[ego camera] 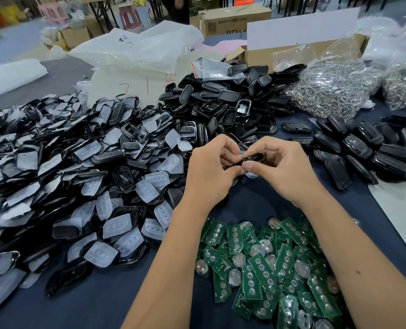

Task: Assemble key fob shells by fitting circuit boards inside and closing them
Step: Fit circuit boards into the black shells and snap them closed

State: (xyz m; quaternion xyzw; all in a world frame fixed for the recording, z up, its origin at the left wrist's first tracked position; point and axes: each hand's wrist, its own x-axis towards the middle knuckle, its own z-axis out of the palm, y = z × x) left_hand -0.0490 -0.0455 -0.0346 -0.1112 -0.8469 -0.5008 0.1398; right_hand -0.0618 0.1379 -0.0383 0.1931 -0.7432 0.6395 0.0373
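Head view: fingers [229,151] hide most of the fob shell [253,158]

Black fob shell [252,159] between both hands' curled fingers

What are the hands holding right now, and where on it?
Both hands pinch one black key fob shell between them: the left hand grips its left end, the right hand its right end, thumb on the near edge.
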